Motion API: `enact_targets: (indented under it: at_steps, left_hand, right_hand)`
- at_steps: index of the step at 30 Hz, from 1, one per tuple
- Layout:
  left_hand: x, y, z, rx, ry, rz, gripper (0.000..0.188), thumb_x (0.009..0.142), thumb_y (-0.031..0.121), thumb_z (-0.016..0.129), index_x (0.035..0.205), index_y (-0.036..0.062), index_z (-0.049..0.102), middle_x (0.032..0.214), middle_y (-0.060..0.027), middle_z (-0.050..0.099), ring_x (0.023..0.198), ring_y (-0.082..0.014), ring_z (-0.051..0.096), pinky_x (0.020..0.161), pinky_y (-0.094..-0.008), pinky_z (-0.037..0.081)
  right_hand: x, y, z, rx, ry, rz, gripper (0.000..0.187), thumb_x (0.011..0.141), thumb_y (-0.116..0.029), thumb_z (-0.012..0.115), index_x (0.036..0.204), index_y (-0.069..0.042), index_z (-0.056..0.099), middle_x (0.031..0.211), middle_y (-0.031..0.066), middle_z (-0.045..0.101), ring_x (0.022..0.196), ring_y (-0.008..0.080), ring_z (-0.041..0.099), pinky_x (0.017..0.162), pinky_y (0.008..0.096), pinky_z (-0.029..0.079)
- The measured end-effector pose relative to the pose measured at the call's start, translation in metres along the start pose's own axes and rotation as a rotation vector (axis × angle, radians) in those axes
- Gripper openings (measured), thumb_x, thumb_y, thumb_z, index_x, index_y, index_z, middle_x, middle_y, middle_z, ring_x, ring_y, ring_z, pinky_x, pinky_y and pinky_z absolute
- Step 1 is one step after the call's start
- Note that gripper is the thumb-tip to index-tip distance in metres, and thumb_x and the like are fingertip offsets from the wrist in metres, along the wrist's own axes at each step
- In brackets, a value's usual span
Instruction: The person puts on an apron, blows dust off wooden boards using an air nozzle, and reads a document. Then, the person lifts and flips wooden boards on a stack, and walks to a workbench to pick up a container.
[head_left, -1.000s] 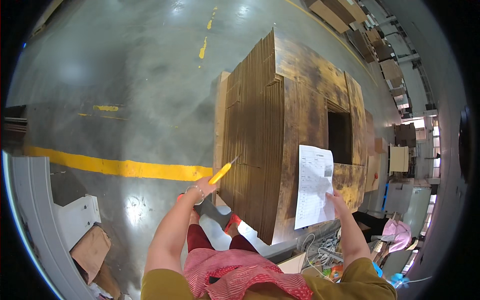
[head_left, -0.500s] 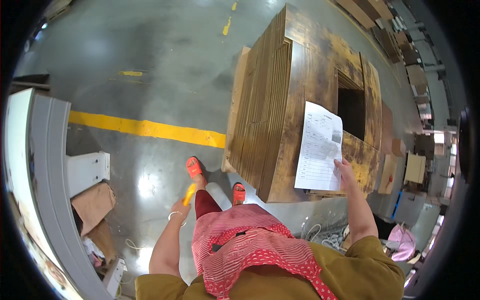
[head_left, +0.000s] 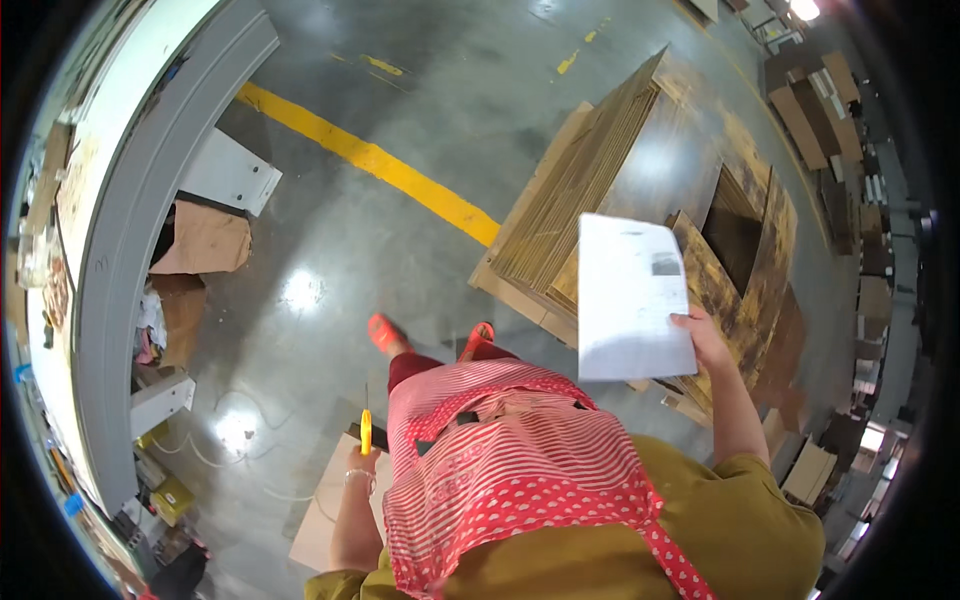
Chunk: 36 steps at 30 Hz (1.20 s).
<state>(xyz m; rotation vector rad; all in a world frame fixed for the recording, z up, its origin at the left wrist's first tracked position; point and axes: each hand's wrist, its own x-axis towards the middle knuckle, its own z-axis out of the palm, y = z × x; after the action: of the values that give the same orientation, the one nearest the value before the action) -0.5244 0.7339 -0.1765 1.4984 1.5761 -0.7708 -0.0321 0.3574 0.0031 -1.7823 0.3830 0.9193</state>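
White sheet of paper (head_left: 630, 298) is pinched at its lower right edge by the right hand (head_left: 703, 338), above the cardboard stack (head_left: 600, 180). Left hand (head_left: 358, 465) grips a yellow cutter (head_left: 366, 432) beside the apron (head_left: 500, 450), over grey floor (head_left: 330, 250).

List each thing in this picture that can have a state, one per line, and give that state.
Sheet of paper: held up flat in the right hand.
Yellow tool: gripped upright in the left hand, down at the side.
Cardboard stack: flattened, piled on the floor.
Orange shoes: worn, flat on the floor.
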Motion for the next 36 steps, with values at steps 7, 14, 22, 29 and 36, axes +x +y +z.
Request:
enact_targets:
  at_steps: [7, 14, 22, 29, 36]
  left_hand:
    - [0.034, -0.158, 0.041, -0.258, -0.155, -0.085, 0.049, 0.064, 0.027, 0.066, 0.101, -0.0012, 0.051, 0.085, -0.0175, 0.059, 0.078, -0.0289, 0.058, 0.068, -0.0382, 0.045]
    - [0.08, -0.269, 0.003, -0.002, -0.009, 0.131, 0.051, 0.063, 0.028, 0.069, 0.102, 0.0027, 0.049, 0.089, -0.0162, 0.059, 0.082, -0.0297, 0.058, 0.07, -0.0368, 0.046]
    - [0.106, -0.35, -0.062, -0.052, 0.034, 0.008, 0.049, 0.065, 0.029, 0.067, 0.104, 0.0037, 0.05, 0.093, -0.0153, 0.059, 0.086, -0.0292, 0.057, 0.073, -0.0368, 0.045]
    - [0.128, -0.322, -0.079, -0.06, -0.01, 0.034, 0.049, 0.066, 0.028, 0.066, 0.105, 0.004, 0.05, 0.094, -0.0156, 0.059, 0.087, -0.0298, 0.057, 0.074, -0.0371, 0.045]
    - [0.107, -0.232, -0.133, -0.192, 0.099, 0.24, 0.049, 0.067, 0.028, 0.066, 0.106, 0.0044, 0.05, 0.095, -0.0159, 0.059, 0.089, -0.0303, 0.056, 0.076, -0.0374, 0.044]
  right_hand:
    - [-0.005, 0.009, 0.159, -0.984, -0.326, -0.264, 0.035, 0.076, -0.014, 0.059, 0.105, 0.002, 0.052, 0.094, 0.0113, 0.061, 0.087, 0.0188, 0.056, 0.076, 0.0299, 0.042]
    - [-0.048, 0.025, 0.374, -1.488, -0.451, -0.699, 0.021, 0.074, -0.01, 0.05, 0.095, -0.008, 0.054, 0.093, 0.0136, 0.057, 0.089, 0.0318, 0.054, 0.074, 0.0406, 0.043]
    - [-0.111, 0.029, 0.513, -1.433, -0.695, -0.818, 0.018, 0.076, -0.011, 0.044, 0.092, -0.007, 0.052, 0.092, 0.0121, 0.054, 0.086, 0.0306, 0.054, 0.069, 0.0388, 0.045]
    - [-0.112, 0.027, 0.565, -1.32, -0.829, -0.775, 0.021, 0.08, -0.019, 0.039, 0.083, -0.003, 0.052, 0.088, 0.0168, 0.052, 0.087, 0.0328, 0.052, 0.075, 0.0382, 0.042]
    - [-0.081, -0.02, 0.624, -1.529, -1.162, -0.934, 0.019, 0.079, -0.017, 0.039, 0.091, -0.006, 0.049, 0.099, 0.0128, 0.053, 0.086, 0.0329, 0.053, 0.076, 0.04, 0.043]
